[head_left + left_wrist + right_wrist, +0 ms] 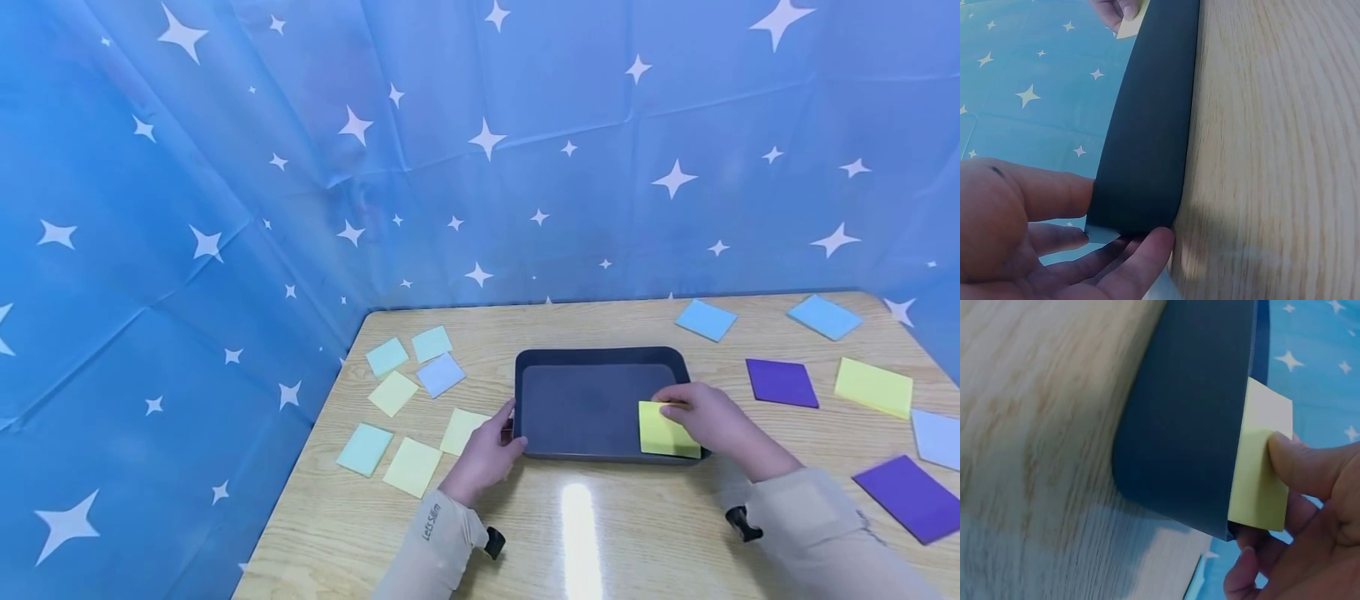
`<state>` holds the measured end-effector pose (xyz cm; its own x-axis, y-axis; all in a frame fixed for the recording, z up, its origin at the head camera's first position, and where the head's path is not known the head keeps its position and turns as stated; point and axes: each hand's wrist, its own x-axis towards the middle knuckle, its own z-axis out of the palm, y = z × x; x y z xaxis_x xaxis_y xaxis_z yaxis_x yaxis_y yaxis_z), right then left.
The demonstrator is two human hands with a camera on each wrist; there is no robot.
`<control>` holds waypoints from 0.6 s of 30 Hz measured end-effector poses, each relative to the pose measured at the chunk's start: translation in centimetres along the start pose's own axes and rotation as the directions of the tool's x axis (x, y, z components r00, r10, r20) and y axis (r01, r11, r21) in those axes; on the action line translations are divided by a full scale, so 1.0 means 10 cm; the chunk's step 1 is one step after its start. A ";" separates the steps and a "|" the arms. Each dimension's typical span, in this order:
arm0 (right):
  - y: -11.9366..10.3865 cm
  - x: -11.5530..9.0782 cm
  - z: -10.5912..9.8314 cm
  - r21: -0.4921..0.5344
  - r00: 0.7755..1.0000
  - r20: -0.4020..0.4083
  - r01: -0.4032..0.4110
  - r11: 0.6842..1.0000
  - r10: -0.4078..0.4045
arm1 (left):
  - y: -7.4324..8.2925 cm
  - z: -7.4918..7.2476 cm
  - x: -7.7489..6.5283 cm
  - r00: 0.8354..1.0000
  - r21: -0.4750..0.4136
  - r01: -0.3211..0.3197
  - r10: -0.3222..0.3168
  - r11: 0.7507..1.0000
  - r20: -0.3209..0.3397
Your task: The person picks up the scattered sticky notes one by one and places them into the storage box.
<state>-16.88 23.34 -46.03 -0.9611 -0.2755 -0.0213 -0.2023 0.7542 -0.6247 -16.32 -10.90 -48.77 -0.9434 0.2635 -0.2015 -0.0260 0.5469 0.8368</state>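
Observation:
A dark, shallow rectangular tray (577,408) lies on the wooden table. At its near left corner, my left hand (486,457) grips the tray, with fingers along the side wall and thumb at the front. Over the near right corner, my right hand (708,417) pinches a yellow sticky note (662,435) between thumb and fingers. The right wrist view shows this note (1263,469) standing up past the tray's rim, its lower part hidden behind the wall. The tray's inside floor shows bare apart from the part behind the note.
Pale green, pale yellow and lilac notes (441,375) lie scattered left of the tray. To its right lie blue notes (707,320), purple notes (782,383), another yellow note (873,387) and a pale lilac one (937,438). A blue star-patterned curtain (525,183) hangs behind the table.

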 end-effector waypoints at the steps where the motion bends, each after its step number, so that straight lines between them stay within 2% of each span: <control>1: 0.00 0.00 0.01 -0.011 1.000 -0.002 0.002 1.000 -0.002 | 0.00 0.00 0.00 1.000 0.000 0.001 -0.001 1.000 0.000; 6: -0.04 0.04 0.06 -0.103 1.000 -0.008 -0.022 0.994 0.021 | 0.00 0.00 -0.01 1.000 -0.002 0.001 -0.001 1.000 0.007; 11: -0.07 0.05 0.12 -0.227 0.997 -0.017 -0.078 0.971 0.076 | 0.00 0.00 -0.01 1.000 0.000 -0.007 0.007 1.000 0.006; 18: -0.07 0.04 0.24 -0.337 0.998 -0.053 -0.054 0.940 0.038 | 0.00 -0.01 -0.02 1.000 -0.010 -0.014 0.014 1.000 -0.001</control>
<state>-16.66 21.33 -47.45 -0.9767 -0.2145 -0.0036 -0.2019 0.9247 -0.3228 -16.11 -10.98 -48.65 -0.9440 0.2701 -0.1895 -0.0163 0.5354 0.8445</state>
